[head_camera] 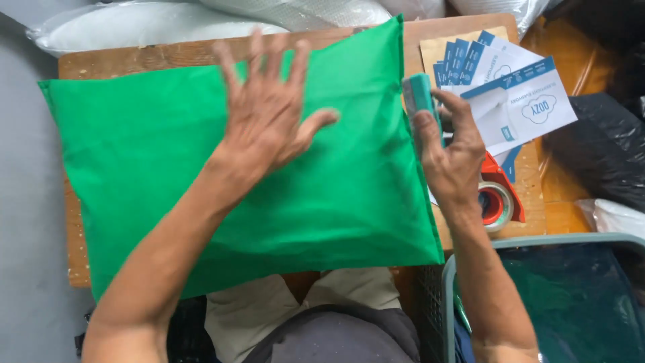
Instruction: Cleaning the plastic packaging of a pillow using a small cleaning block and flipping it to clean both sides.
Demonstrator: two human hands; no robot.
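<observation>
Head view: we look down on a green bag (168, 175) that lies flat across a wooden table (134, 57) and covers most of its top.
Landmark: we place everything against the green bag.
Left hand: our left hand (265, 111) is spread wide over the upper middle of the bag, palm down, fingers fanned and blurred; we cannot tell whether the palm presses the cloth or hangs just above it.
Right hand: our right hand (451, 154) sits at the bag's right edge, fingers curled around a small teal block (420, 97) that it holds upright.
Teal block: it stands just beside the bag's upper right edge, touching or nearly touching the cloth; we cannot tell which.
Bag and hands: the bag lies under the left hand and left of the right hand, its near edge hanging past the table toward our lap.
Paper slips: white and blue printed slips (517, 101) fan out on the table right of the bag, beyond the right hand.
Tape roll: a roll of tape in a red holder (496, 202) rests right of the bag's lower right part, just behind our right wrist.
Bin: a grey-rimmed bin (537, 240) stands below and right of the bag's lower right corner.
Plastic sacks: clear plastic sacks (134, 23) lie beyond the bag's far edge.
</observation>
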